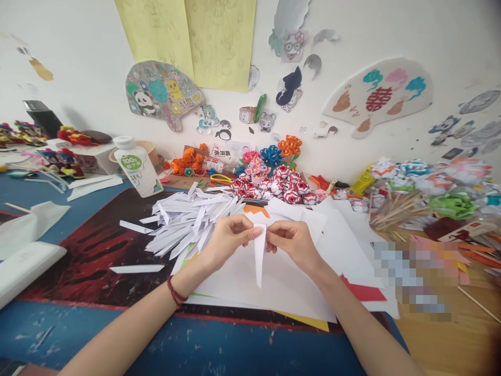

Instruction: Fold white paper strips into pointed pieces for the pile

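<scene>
right in the middle, two bare hands hold one small folded strip of white paper. the left hand pinches the top of the strip, with the thumb on the front. the right hand is at the other side of the top, and its thumb and finger are pinched on the edge. the strip hangs down between the hands and gets thin at the bottom end. it is over the big white sheets, which lie on a dark red and black mat. a dark red string goes around the left wrist.

just beside the sheets, on the left side, is a messy pile of folded white strips. one loose strip lies on the mat, near the pile. behind the pile stands a white bottle with a green label. farther back, behind the sheets, are lots of red and white paper flowers, with blue flowers and orange flowers near them. on the right side there is a bunch of thin wooden sticks. a bit of red paper lies near the right arm. the mat is on a blue table.
</scene>
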### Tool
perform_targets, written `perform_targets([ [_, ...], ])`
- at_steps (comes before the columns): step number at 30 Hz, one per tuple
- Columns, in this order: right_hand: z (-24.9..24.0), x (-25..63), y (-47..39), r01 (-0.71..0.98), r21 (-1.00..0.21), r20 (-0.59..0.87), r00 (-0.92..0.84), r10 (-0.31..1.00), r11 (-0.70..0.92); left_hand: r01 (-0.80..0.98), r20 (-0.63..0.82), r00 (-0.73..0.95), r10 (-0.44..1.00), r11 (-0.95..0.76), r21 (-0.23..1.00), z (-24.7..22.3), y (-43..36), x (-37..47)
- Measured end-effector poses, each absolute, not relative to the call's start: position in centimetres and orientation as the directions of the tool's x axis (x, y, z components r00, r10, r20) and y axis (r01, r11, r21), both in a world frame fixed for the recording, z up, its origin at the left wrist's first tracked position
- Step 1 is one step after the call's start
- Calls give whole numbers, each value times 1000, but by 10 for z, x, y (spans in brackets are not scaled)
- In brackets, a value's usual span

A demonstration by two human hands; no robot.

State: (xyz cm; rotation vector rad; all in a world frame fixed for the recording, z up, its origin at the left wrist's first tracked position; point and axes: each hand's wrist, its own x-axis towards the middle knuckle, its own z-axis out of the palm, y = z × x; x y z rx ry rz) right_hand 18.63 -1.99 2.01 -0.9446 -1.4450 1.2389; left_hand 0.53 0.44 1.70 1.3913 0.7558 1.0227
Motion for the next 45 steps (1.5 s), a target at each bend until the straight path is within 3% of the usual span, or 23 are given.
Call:
perform_targets([
  [21,22,184,-23,26,-982,180,-198,963,189,-60,185,394,900,-176,983,21,0,4],
  [28,20,189,-20,27,-979,193,-189,963,201,53,371,348,861,-413,909,29,1,1],
  [34,17,190,-19,52,-979,182,-186,966,195,121,421,392,818,-500,858,32,3,-2],
  [45,20,184,-22,61,-977,185,-239,953,205,176,316,537,782,-471,865,30,5,-4],
])
